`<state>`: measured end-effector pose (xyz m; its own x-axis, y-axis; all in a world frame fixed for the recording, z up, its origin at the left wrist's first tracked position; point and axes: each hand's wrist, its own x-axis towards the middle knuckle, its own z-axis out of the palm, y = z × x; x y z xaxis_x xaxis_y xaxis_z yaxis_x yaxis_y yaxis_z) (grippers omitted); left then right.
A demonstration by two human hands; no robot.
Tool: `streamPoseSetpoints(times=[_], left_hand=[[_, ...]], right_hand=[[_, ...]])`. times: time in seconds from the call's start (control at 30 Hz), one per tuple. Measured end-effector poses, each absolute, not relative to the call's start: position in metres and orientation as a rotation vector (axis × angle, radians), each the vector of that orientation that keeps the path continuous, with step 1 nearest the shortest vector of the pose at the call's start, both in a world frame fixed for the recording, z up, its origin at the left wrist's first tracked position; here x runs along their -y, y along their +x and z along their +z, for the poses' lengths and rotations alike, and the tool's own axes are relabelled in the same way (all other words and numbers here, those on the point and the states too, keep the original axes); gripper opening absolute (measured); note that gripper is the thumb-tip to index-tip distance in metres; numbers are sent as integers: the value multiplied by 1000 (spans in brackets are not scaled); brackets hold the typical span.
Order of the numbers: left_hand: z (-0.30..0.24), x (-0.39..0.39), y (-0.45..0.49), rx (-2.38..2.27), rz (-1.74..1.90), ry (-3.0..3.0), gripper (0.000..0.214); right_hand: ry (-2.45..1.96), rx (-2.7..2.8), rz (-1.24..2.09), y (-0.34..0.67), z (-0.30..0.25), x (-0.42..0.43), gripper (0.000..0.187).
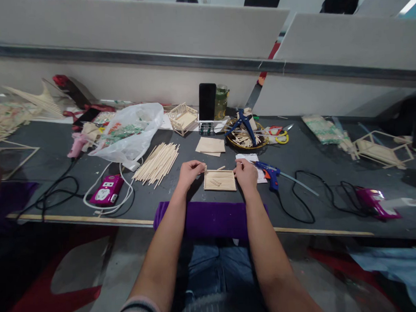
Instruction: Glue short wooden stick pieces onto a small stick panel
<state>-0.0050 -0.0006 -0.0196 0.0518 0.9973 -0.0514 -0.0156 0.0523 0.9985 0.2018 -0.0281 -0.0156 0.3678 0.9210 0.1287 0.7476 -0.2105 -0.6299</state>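
A small rectangular tray made of wooden sticks [226, 186] lies on the dark table in front of me, with a raised stick rim and a few short loose pieces on its slats. At its far left corner, my left hand [191, 174] has thumb and forefinger pinched together. My right hand [247, 175] grips the far right corner with curled fingers; its fingertips are partly hidden. Right beside that hand lies a blue glue gun [273, 174] with a glue stick in it, over white paper [262, 175].
A pile of wooden sticks [158, 164], thin wooden sheets [211, 146], a stick-built model [183, 117], a phone [207, 101] and a basket of pieces [246, 140] lie beyond. Scissors [282, 134], a plastic bag [132, 131] and purple power strips [107, 190] with cords flank them. A rolled purple cloth [215, 219] lines the near edge.
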Motion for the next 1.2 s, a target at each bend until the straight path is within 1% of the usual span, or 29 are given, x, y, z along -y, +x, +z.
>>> streamPoseSetpoints(times=[1.2], left_hand=[[-14, 3, -4, -1183, 1141, 1173, 26]], right_hand=[[-2015, 1433, 361, 201, -13, 29, 32]])
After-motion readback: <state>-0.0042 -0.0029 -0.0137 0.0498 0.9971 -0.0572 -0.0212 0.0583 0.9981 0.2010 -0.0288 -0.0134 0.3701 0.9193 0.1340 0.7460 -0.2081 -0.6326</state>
